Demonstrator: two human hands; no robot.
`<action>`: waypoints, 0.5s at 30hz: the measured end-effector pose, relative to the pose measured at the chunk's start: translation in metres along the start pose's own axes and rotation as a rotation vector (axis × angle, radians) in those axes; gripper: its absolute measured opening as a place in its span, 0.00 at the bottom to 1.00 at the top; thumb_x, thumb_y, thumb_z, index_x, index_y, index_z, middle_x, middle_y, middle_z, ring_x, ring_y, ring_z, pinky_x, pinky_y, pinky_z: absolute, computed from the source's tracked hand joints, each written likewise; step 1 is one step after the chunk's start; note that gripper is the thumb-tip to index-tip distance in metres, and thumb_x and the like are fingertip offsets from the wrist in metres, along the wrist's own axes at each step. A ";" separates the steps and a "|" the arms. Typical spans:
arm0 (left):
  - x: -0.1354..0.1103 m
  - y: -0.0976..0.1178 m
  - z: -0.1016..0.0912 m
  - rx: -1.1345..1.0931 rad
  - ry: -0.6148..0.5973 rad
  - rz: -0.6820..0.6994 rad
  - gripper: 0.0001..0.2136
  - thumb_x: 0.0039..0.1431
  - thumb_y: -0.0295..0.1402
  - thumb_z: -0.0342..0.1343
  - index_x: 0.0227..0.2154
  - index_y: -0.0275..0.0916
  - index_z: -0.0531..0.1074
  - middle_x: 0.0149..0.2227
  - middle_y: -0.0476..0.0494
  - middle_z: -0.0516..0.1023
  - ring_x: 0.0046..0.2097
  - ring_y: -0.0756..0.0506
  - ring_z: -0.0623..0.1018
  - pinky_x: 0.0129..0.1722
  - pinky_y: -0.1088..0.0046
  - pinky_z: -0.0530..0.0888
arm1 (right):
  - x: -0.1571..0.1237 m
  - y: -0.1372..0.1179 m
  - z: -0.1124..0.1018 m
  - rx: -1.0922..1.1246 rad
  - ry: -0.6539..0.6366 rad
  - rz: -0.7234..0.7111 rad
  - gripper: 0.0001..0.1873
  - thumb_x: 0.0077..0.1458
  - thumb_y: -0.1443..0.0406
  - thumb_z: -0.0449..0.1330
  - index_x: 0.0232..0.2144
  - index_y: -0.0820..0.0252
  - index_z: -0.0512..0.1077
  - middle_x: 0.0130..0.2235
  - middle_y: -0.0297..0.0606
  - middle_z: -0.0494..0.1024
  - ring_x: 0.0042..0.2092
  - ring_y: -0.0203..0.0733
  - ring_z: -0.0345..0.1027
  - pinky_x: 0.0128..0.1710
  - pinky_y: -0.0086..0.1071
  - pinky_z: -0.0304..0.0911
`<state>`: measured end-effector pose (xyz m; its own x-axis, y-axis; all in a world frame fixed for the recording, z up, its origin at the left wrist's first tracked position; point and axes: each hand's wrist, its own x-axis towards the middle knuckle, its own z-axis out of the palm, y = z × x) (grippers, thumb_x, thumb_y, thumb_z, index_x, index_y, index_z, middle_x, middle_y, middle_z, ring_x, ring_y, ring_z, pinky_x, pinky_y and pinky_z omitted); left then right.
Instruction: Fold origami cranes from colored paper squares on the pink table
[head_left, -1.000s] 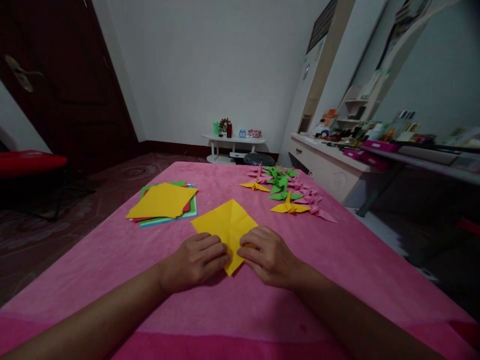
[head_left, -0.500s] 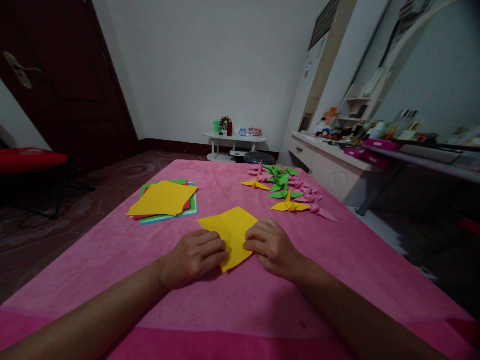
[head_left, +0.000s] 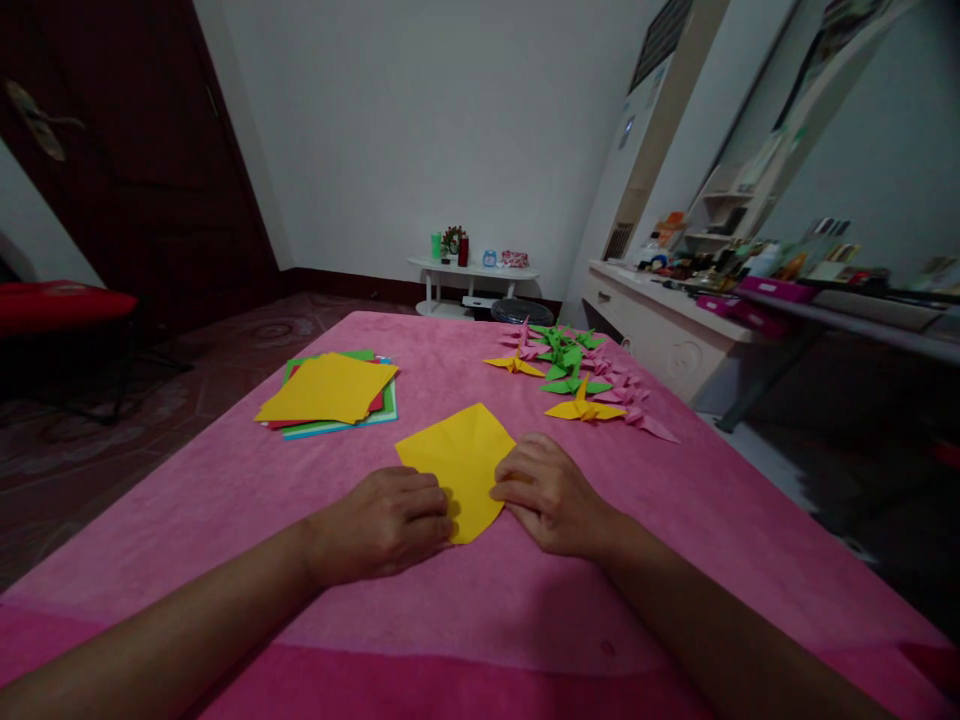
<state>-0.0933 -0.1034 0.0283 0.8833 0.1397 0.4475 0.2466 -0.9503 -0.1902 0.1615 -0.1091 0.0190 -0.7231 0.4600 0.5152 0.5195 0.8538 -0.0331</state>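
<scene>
A yellow sheet of origami paper (head_left: 469, 460) with faint creases lies on the pink cloth, one corner pointing away from me. My left hand (head_left: 390, 522) is closed on its near left edge, the fingers curled over the paper. On the right edge, my right hand (head_left: 551, 495) pinches the sheet between thumb and fingers. The undersides of both grips are hidden. Beyond my right hand sits a yellow paper crane (head_left: 583, 408), with another yellow crane (head_left: 514, 366) farther back.
A stack of coloured paper (head_left: 330, 390), yellow on top, lies at the left of the pink-covered table (head_left: 360, 640). Green cranes (head_left: 562, 355) and pink cranes (head_left: 616, 385) cluster at the far right. A white dresser (head_left: 660, 310) stands beyond the table's right edge.
The near left edge of the yellow paper has shifted slightly under my left hand, and its near corner looks rounder. My right hand keeps its hold. The whole view has tilted slightly.
</scene>
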 end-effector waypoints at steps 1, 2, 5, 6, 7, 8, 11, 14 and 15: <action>0.000 0.000 0.000 -0.022 -0.031 0.011 0.06 0.60 0.31 0.49 0.31 0.39 0.70 0.31 0.46 0.73 0.31 0.50 0.69 0.30 0.73 0.64 | 0.000 0.000 0.000 0.001 -0.001 0.000 0.09 0.51 0.72 0.55 0.33 0.58 0.72 0.35 0.39 0.73 0.39 0.42 0.64 0.44 0.42 0.55; 0.000 0.000 0.000 -0.045 -0.060 0.020 0.06 0.60 0.30 0.49 0.32 0.38 0.70 0.32 0.45 0.73 0.31 0.49 0.69 0.29 0.73 0.64 | 0.000 0.000 0.000 0.003 -0.001 0.001 0.09 0.51 0.72 0.55 0.33 0.58 0.72 0.35 0.39 0.74 0.39 0.42 0.64 0.44 0.42 0.55; 0.000 0.001 0.000 -0.095 -0.074 0.021 0.06 0.61 0.29 0.48 0.33 0.37 0.70 0.33 0.44 0.73 0.32 0.49 0.70 0.29 0.72 0.64 | 0.000 0.000 0.000 0.002 -0.001 0.001 0.08 0.51 0.72 0.55 0.34 0.58 0.72 0.35 0.39 0.74 0.39 0.41 0.64 0.44 0.42 0.55; 0.000 0.001 -0.001 -0.105 -0.068 0.023 0.06 0.61 0.28 0.48 0.34 0.37 0.70 0.32 0.44 0.73 0.32 0.49 0.70 0.29 0.73 0.64 | 0.000 0.000 0.000 -0.001 0.003 -0.003 0.08 0.51 0.72 0.55 0.34 0.58 0.72 0.35 0.39 0.74 0.39 0.41 0.65 0.44 0.42 0.55; 0.000 0.001 -0.001 -0.109 -0.064 0.024 0.06 0.61 0.28 0.48 0.34 0.37 0.70 0.32 0.44 0.73 0.32 0.50 0.70 0.29 0.73 0.64 | 0.000 0.000 0.000 -0.003 0.006 -0.010 0.08 0.51 0.72 0.55 0.33 0.58 0.72 0.35 0.39 0.74 0.39 0.41 0.65 0.44 0.41 0.55; 0.000 0.001 -0.001 -0.103 -0.060 0.024 0.06 0.61 0.28 0.48 0.34 0.37 0.70 0.31 0.44 0.73 0.32 0.50 0.70 0.29 0.74 0.65 | 0.000 0.000 -0.001 -0.007 0.005 -0.020 0.08 0.51 0.72 0.55 0.33 0.58 0.72 0.34 0.38 0.74 0.39 0.40 0.65 0.44 0.41 0.55; -0.001 0.000 -0.002 -0.045 -0.044 0.023 0.06 0.61 0.29 0.48 0.33 0.37 0.70 0.29 0.45 0.72 0.31 0.50 0.70 0.30 0.75 0.66 | 0.000 -0.002 -0.003 -0.021 -0.024 -0.047 0.07 0.52 0.72 0.55 0.32 0.58 0.71 0.32 0.38 0.74 0.38 0.40 0.65 0.45 0.42 0.54; -0.004 -0.003 -0.001 0.021 0.007 0.022 0.06 0.62 0.29 0.48 0.34 0.37 0.70 0.30 0.45 0.73 0.33 0.50 0.71 0.33 0.76 0.68 | 0.000 -0.003 -0.004 -0.037 -0.046 -0.049 0.07 0.53 0.71 0.54 0.32 0.57 0.71 0.31 0.37 0.74 0.38 0.40 0.65 0.47 0.43 0.53; -0.005 -0.004 0.000 0.035 0.022 0.015 0.06 0.62 0.30 0.47 0.34 0.37 0.69 0.31 0.44 0.73 0.33 0.50 0.72 0.33 0.76 0.68 | 0.000 -0.003 -0.004 -0.041 -0.046 -0.050 0.07 0.53 0.71 0.54 0.32 0.57 0.71 0.31 0.37 0.74 0.37 0.40 0.65 0.47 0.44 0.53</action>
<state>-0.0988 -0.1002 0.0266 0.8781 0.1190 0.4634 0.2476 -0.9418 -0.2272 0.1614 -0.1122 0.0224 -0.7683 0.4289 0.4751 0.4999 0.8657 0.0268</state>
